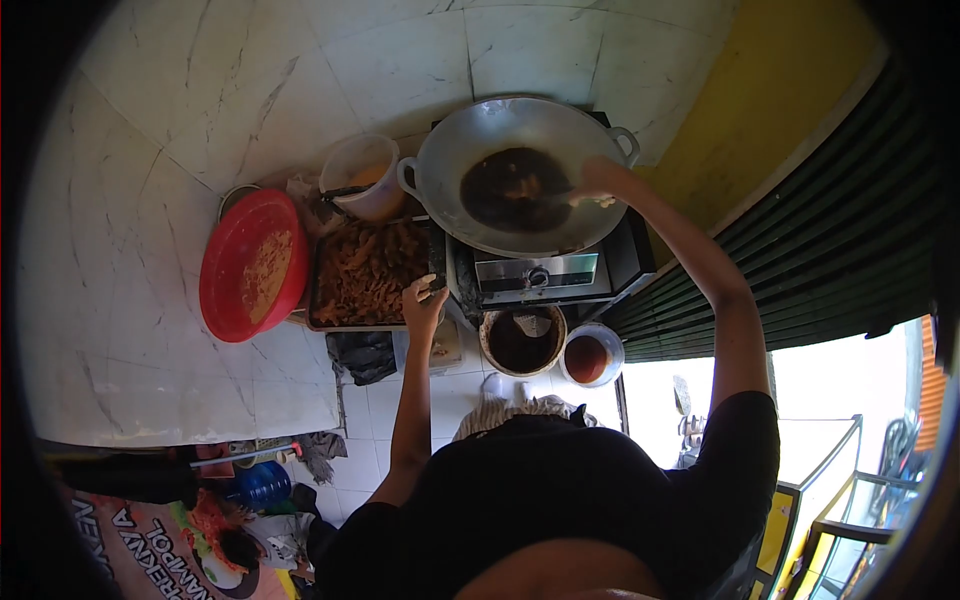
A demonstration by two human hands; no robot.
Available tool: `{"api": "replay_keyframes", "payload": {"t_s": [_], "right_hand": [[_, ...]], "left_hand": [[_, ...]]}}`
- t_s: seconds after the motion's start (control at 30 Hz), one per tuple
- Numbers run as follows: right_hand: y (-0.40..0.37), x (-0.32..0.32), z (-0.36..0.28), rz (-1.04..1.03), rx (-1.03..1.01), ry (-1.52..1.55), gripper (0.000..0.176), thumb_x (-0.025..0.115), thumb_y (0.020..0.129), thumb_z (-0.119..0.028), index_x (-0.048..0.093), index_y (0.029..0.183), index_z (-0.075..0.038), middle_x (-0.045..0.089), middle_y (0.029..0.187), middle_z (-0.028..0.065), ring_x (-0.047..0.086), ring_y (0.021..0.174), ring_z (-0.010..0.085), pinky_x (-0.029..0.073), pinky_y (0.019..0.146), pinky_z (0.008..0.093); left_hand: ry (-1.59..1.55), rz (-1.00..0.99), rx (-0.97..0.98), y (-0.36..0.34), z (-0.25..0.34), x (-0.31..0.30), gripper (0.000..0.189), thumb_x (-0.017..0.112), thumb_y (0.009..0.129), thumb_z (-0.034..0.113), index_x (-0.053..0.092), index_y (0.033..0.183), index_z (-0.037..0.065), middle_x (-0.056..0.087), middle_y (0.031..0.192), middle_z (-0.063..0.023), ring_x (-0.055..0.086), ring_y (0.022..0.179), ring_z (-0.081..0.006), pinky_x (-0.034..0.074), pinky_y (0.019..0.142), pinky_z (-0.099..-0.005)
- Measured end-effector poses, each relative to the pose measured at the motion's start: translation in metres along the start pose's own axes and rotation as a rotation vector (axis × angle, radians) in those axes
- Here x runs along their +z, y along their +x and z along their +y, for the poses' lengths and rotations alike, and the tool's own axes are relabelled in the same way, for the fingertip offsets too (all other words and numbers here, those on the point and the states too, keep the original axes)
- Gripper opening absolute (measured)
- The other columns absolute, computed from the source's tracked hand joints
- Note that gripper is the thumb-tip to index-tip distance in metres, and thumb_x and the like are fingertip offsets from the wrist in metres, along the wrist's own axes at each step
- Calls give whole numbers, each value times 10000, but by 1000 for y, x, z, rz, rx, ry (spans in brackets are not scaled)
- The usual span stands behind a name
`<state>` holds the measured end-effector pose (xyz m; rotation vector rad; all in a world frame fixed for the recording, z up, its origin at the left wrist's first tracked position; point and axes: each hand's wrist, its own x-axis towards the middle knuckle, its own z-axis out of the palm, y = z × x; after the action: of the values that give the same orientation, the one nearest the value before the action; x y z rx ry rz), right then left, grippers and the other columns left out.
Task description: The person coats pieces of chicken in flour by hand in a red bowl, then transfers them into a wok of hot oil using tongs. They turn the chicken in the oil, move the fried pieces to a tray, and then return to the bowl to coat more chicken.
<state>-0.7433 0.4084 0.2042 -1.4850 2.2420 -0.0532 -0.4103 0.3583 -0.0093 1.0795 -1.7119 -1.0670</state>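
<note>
A large metal wok [450,215] holds dark oil [500,200] with a pale brown piece of food [524,187] in it. Over the wok's right side is my right hand [598,182], fingers curled and slightly blurred. Something greyish seems to extend from them toward the oil; I cannot make out what it is. My left hand [422,298] is beside the front right corner of a tray [330,327] heaped with brown fried pieces [365,265]. Its fingers are loosely bent and apart, with pale specks on them, and nothing visible is held.
Under the wok stands a stove [537,275] with a front knob. A red basin [222,290] with tan crumbs and a white bucket [345,160] sit left. On the floor are a dark-filled bucket [490,345] and a smaller pail [612,345]. A dark shutter [800,230] borders the right.
</note>
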Motion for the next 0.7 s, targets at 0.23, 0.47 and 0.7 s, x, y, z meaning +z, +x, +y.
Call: {"api": "replay_keyframes", "payload": {"t_s": [0.23, 0.47, 0.7], "right_hand": [[26, 19, -1, 119, -41, 170, 303, 679, 528, -157, 541, 637, 90, 543, 589, 157, 564, 516, 219, 496, 426, 338], [15, 0, -7, -80, 27, 130, 364, 690, 504, -189, 537, 675, 93, 539, 622, 147, 562, 536, 213, 498, 441, 302], [23, 0, -6, 37, 26, 159, 378, 685, 503, -235, 556, 671, 79, 538, 576, 140, 567, 545, 224, 487, 435, 308]], "left_hand": [[31, 2, 22, 1, -4, 1, 348, 689, 677, 185, 569, 974, 50, 503, 960, -107, 502, 879, -214, 428, 768, -314], [14, 1, 33, 0, -2, 1, 343, 683, 681, 177, 564, 976, 48, 509, 953, -105, 503, 877, -214, 430, 766, -313], [16, 14, 16, 0, -1, 2, 349, 683, 680, 179, 564, 981, 49, 512, 964, -106, 503, 881, -213, 425, 773, -315]]}}
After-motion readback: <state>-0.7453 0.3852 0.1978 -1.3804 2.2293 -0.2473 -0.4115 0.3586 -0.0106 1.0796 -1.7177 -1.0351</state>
